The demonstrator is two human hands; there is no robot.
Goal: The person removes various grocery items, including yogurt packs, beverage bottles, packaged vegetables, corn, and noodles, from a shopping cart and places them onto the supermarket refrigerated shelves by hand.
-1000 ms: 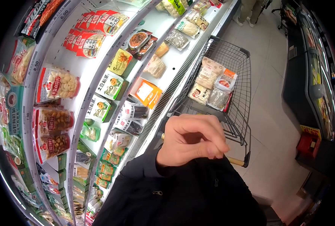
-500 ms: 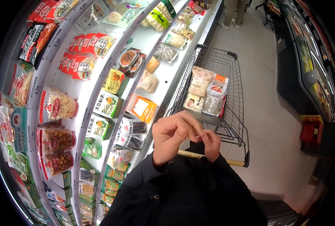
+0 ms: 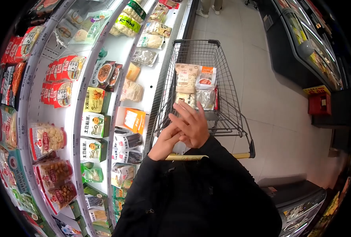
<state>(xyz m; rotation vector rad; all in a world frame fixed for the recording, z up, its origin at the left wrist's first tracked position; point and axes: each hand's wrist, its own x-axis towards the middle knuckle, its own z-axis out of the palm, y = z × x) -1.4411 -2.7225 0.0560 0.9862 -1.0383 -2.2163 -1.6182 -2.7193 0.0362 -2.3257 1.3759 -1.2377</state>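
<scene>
Head view: the person stood behind a shopping cart, alongside a shelf of packaged goods.
Finger work: moving the left hand against the right hand seemed best done lightly, wrists loose, both kept above the handle and clear of the shelf.
Left hand: angled upward and inward, its fingers partly covered; I could not tell whether it gripped anything small.
Right hand: overlapping and touching the left, fingers extended and spread, with no object visible in its grasp.
Sleeves: both ran forward from the dark jacket and converged toward the wrists.
Cart: directly ahead of the body, its handle beneath the hands and apparently grasped by neither.
Packets: at least four lay grouped inside the cart, apparently beyond the fingertips.
</scene>
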